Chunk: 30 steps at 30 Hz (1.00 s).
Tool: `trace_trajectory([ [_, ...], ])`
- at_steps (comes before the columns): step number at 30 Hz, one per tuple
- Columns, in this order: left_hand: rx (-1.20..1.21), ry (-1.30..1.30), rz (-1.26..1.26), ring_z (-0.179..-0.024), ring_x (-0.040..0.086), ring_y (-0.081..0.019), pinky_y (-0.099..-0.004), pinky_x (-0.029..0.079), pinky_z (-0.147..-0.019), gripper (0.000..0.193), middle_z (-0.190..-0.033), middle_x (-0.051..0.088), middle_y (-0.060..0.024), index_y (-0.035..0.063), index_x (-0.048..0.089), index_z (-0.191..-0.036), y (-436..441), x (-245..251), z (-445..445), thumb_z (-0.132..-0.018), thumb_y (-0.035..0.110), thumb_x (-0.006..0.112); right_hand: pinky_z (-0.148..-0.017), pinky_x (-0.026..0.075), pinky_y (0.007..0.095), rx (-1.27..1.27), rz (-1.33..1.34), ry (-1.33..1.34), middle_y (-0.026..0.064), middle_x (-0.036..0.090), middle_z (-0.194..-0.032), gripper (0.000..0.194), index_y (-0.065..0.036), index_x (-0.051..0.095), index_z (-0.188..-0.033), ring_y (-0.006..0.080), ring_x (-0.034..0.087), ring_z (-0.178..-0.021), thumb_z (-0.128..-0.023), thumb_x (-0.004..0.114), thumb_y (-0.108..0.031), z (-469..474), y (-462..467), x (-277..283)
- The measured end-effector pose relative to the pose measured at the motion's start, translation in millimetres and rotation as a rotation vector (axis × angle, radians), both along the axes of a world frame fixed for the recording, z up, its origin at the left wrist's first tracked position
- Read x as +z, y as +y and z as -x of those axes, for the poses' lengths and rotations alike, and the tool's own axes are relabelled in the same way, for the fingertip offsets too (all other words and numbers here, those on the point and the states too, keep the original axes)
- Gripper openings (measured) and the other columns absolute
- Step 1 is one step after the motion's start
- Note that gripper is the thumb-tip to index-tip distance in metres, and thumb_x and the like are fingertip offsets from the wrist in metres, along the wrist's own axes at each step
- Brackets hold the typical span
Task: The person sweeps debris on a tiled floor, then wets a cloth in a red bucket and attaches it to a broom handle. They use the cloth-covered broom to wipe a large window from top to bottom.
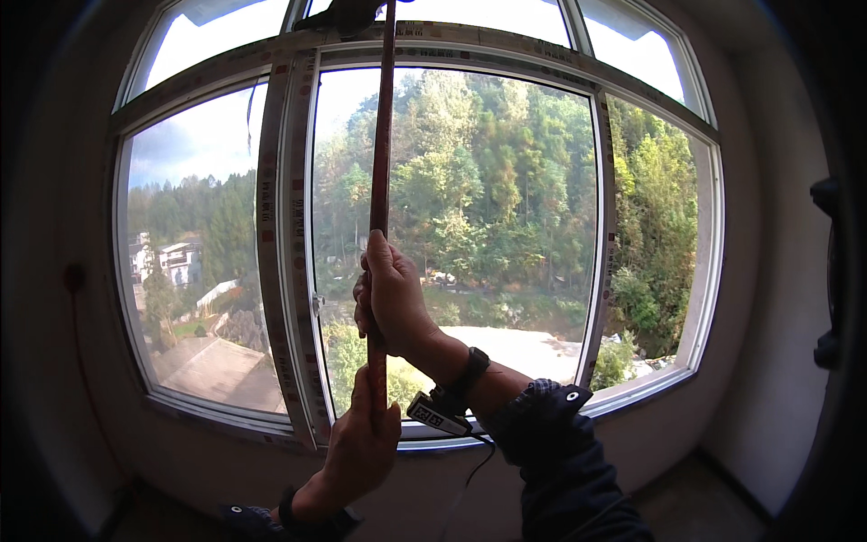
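Both hands hold one long, thin reddish-brown pole upright in front of a window. My right hand grips it around mid-height, thumb pointing up along the shaft. Lower down, near the pole's bottom end, my left hand is closed around it. The pole's top reaches a dark object at the upper picture edge, beside the upper window bar; what it is cannot be told. Behind the pole stands the large middle window pane.
The window frame has printed protective film on its bars. A small latch sits on the middle sash. A device with a cable hangs at my right wrist. A reddish cord runs down the left wall.
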<state>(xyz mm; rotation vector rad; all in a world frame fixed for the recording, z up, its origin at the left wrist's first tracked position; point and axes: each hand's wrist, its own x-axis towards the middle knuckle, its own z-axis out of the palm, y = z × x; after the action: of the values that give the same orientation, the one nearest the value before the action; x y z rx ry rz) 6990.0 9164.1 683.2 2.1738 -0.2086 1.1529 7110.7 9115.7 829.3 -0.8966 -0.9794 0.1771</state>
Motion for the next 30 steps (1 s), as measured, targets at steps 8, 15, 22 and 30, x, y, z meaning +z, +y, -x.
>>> trace_trajectory([
  [8,-0.098,-0.093,-0.042,-0.064,0.070,-0.0444,-0.0474,0.055,-0.054,0.071,-0.079,0.066,-0.0282,-0.0141,0.023,-0.150,-61.9,-63.9,-11.3,-0.101,0.018,0.063,-0.033,0.038,0.0272,0.029,0.055,0.016,-0.0001,0.046,-0.061,0.044,-0.013,0.046,-0.094,0.0109,0.043,-0.039,-0.109,0.042,-0.055,-4.8,-75.6,-60.3],
  [15,-0.009,-0.092,-0.070,-0.072,0.071,-0.0428,-0.0463,0.055,-0.055,0.057,-0.089,0.066,-0.0298,-0.0148,0.036,-0.146,-85.8,-54.2,-1.5,-0.102,0.013,0.060,-0.038,0.042,0.0278,-0.088,0.185,-0.037,0.0013,0.050,-0.061,0.045,-0.007,0.049,-0.108,0.0117,0.049,-0.041,-0.111,0.041,-0.051,0.4,-99.0,-61.8],
  [22,0.053,-0.032,0.210,-0.078,0.069,-0.0290,-0.0407,0.052,-0.071,0.039,-0.085,0.067,-0.0215,-0.0040,0.058,-0.133,-22.0,84.3,-35.0,-0.111,0.027,0.047,-0.078,0.058,0.0370,-0.387,0.093,-0.340,0.0195,0.065,-0.116,0.052,0.002,0.040,-0.142,0.0244,0.072,-0.094,-0.104,0.064,-0.025,-3.0,-106.7,-48.6],
  [30,0.031,-0.148,0.089,-0.044,0.042,-0.0098,-0.0306,0.034,-0.043,0.041,-0.063,0.048,-0.0002,-0.0017,0.060,-0.103,18.5,279.4,-52.9,-0.109,0.038,0.049,-0.067,0.057,0.0315,-0.566,0.026,-0.481,0.0177,0.066,-0.118,0.045,-0.003,0.046,-0.136,0.0213,0.072,-0.091,-0.098,0.069,-0.012,13.2,-140.1,-81.8],
])
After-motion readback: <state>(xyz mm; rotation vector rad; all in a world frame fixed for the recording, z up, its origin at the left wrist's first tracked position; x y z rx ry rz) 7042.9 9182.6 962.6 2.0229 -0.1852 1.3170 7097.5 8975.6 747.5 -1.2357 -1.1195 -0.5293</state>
